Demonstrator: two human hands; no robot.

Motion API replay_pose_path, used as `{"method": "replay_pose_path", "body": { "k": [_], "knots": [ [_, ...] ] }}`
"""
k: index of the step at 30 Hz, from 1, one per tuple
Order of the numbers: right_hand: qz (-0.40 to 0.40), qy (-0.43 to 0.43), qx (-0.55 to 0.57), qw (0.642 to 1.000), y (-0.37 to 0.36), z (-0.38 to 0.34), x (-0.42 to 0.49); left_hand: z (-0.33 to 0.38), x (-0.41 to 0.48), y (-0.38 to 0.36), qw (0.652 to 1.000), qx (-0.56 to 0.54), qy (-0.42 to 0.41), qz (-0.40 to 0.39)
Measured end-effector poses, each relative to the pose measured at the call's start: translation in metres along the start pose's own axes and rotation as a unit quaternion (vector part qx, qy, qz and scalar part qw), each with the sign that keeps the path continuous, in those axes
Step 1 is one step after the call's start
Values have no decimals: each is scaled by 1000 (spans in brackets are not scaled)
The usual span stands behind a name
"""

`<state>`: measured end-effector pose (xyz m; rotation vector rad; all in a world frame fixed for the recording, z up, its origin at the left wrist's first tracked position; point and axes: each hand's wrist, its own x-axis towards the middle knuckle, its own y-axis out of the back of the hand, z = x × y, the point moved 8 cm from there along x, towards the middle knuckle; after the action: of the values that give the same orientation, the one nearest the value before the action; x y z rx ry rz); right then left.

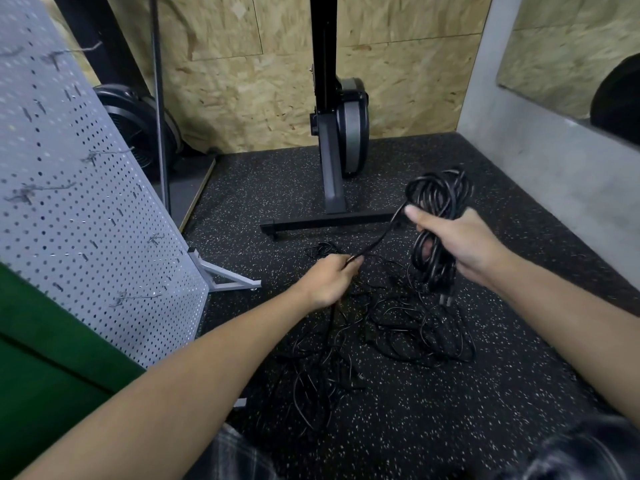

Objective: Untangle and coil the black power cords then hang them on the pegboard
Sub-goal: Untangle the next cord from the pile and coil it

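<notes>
Tangled pile of thin black power cords (398, 327) lies loose on the black speckled rubber floor (485, 410), directly below the hands, so most of the job is left. Left-hand grip (327, 280) is clamped round a single black strand (381, 233). Above the fist the strand runs taut up to the right, below it drops into the pile. Right-hand grip (460, 247) is closed on a half-built coil of black cord (438, 199), thumb on top pinning the loops, with a plug end (446, 299) dangling underneath. Step in hand, as I read it: laying the next loop onto the coil. To do it well, loosen the left grip enough for the strand to slide, so kinks strip out and knots are felt early. On a snag, stop and shake the pile. Yanking would likely cinch the tangle. Match each loop to those already held and lift the thumb only to admit it. Leave a tail for a wrap, or the coil may spring open. The grey perforated metal pegboard (86, 202) leans on its white stand at left, and its wire hooks (138, 297) carry no cords. Further off, the black steel foot of an exercise machine (325, 221) sits just beyond the pile, so pull slack toward the body and away from it.
</notes>
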<state>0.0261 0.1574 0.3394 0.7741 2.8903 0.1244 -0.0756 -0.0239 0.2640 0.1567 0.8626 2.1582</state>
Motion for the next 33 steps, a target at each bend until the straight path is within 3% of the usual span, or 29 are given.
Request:
{"method": "replay_pose_path", "body": {
  "k": [4, 6, 12, 16, 22, 27, 33],
  "knots": [
    [-36, -21, 38, 998, -26, 11, -4, 50, -12, -10, 995, 44, -84, 7],
    [-11, -42, 59, 997, -28, 18, 0, 61, -19, -17, 992, 53, -114, -20],
    [44, -36, 116, 992, -10, 16, 6, 46, -25, -33, 979, 139, -120, -90],
    [20, -60, 112, 992, -7, 21, 8, 54, -29, -40, 968, 176, -147, -99],
    [22, -136, 45, 989, -5, 39, 6, 69, -32, -36, 977, 120, -169, -48],
    [-38, -172, 18, 984, -14, 45, -2, 72, -37, -45, 966, 149, -185, -102],
    [-1, -138, 73, 988, -7, 31, 6, 67, -36, -47, 969, 141, -158, -129]
  ]
}}
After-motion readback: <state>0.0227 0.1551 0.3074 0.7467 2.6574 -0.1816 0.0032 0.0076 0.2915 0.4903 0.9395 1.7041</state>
